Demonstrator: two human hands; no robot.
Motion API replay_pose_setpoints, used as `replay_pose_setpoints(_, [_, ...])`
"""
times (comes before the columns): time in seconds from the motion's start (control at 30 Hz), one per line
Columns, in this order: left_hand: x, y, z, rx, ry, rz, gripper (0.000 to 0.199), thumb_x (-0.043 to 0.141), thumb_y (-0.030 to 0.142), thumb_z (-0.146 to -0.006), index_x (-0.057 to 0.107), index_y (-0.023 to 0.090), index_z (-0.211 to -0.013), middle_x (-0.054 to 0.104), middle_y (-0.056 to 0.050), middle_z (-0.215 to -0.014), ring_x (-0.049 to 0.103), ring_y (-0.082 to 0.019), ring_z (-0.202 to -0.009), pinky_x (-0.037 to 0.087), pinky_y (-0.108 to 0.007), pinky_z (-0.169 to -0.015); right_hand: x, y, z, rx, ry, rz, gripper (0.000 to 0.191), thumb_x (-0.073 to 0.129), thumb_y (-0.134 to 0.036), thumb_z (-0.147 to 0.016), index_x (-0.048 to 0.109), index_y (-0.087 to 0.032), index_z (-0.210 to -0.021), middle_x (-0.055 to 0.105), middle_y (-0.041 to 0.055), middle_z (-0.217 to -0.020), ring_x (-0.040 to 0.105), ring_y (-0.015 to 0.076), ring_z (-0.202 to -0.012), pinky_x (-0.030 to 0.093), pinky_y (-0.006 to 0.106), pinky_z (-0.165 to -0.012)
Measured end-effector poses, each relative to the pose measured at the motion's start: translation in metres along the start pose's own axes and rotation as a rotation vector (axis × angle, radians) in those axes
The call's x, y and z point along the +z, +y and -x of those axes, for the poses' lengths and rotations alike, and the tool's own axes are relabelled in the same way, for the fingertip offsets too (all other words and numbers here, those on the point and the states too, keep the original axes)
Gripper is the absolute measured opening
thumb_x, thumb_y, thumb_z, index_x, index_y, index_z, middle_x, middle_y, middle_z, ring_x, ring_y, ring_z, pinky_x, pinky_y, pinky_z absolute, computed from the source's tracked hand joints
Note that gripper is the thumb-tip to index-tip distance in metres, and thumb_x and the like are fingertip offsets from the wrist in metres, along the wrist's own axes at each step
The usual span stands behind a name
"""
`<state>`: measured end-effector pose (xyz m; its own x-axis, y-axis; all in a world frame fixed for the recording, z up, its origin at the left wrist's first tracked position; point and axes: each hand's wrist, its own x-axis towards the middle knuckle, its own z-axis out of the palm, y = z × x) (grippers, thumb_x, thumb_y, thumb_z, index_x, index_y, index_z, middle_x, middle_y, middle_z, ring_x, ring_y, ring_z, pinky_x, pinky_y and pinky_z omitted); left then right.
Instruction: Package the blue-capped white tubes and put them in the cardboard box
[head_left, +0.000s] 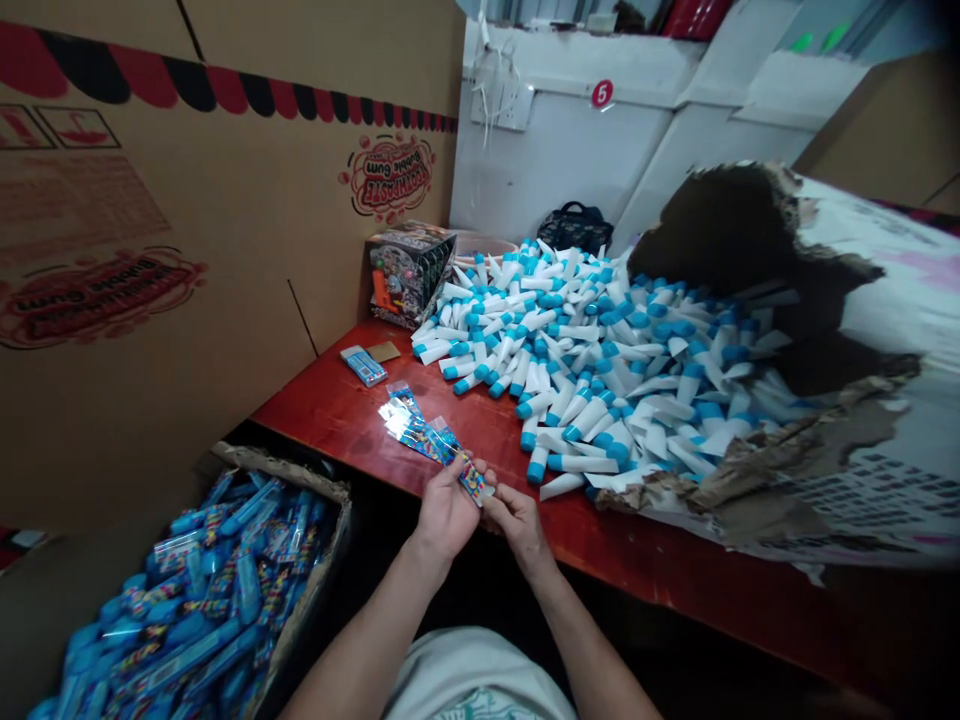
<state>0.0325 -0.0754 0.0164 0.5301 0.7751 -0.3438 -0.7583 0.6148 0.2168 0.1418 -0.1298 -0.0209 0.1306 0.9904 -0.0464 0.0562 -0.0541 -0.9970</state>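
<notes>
A carton point(270, 230) reads "Toothpaste Bubble Gum" upside down, beside a box point(321, 560) of blue packs point(199, 610). The left hand point(444, 512) pinches a printed wrapper point(474, 482) by the table point(319, 415) edge; the right hand point(519, 522) pinches its lower end. Rightward: blue-capped tubes point(555, 350), sticker point(602, 94) "5".

Print on the packet point(474, 478) is too small for me to read, and the left hand point(444, 512) covers part of it. I can't tell if the right hand point(519, 522) grips its near end or just touches. Glare washes out some flat sleeves point(412, 425). Tube pile point(570, 332) hides the bag's point(576, 230) base, most of the pink basket point(489, 244). Bottom edge crops the carton of wrapped tubes point(341, 520); right edge crops the torn carton point(907, 310).
</notes>
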Motion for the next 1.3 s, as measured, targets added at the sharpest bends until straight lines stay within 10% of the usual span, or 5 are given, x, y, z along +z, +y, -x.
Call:
replay_pose_setpoints(0.23, [-0.004, 0.001, 0.005, 0.049, 0.068, -0.063, 0.006, 0.056, 0.014, -0.081, 0.06, 0.012, -0.077, 0.061, -0.004, -0.068, 0.06, -0.014, -0.061, 0.051, -0.026, -0.062, 0.005, -0.007, -0.004, -0.111, -0.026, 0.255, 0.034, 0.056, -0.046, -0.082, 0.066, -0.016, -0.071, 0.05, -0.0027, -0.059, 0.045, 0.0112, -0.054, 0.034, 0.021, -0.048])
replay_pose_setpoints(0.6, [-0.041, 0.067, 0.035, 0.237, 0.317, 0.018, 0.016, 0.048, 0.001, -0.08, 0.062, 0.009, -0.082, 0.069, -0.013, -0.08, 0.069, -0.027, -0.085, 0.055, -0.046, -0.082, 0.033, -0.021, -0.032, -0.316, -0.126, 0.377, 0.019, 0.058, -0.035, -0.083, 0.058, -0.02, -0.071, 0.052, -0.0027, -0.066, 0.046, 0.0125, -0.061, 0.038, 0.023, -0.056])
replay_pose_setpoints(1.1, [-0.037, 0.06, 0.044, 0.224, 0.333, -0.013, 0.018, 0.047, 0.0, -0.079, 0.062, 0.01, -0.082, 0.07, -0.011, -0.081, 0.07, -0.02, -0.078, 0.057, -0.029, -0.07, 0.065, -0.024, -0.028, -0.347, -0.103, 0.719, 0.023, 0.059, -0.042, -0.084, 0.052, -0.021, -0.081, 0.054, 0.0014, -0.078, 0.051, 0.0171, -0.069, 0.039, 0.027, -0.062])
replay_pose_setpoints(1.3, [-0.072, 0.103, 0.058, 0.664, 0.41, -0.328, 0.022, 0.066, 0.015, -0.071, 0.06, 0.016, -0.091, 0.068, -0.005, -0.087, 0.067, -0.024, -0.09, 0.048, -0.043, -0.092, 0.038, -0.017, -0.057, -0.318, 0.158, 1.095, 0.022, 0.054, -0.037, -0.088, 0.058, -0.019, -0.098, 0.058, 0.0086, -0.093, 0.052, 0.0233, -0.086, 0.038, 0.032, -0.073])
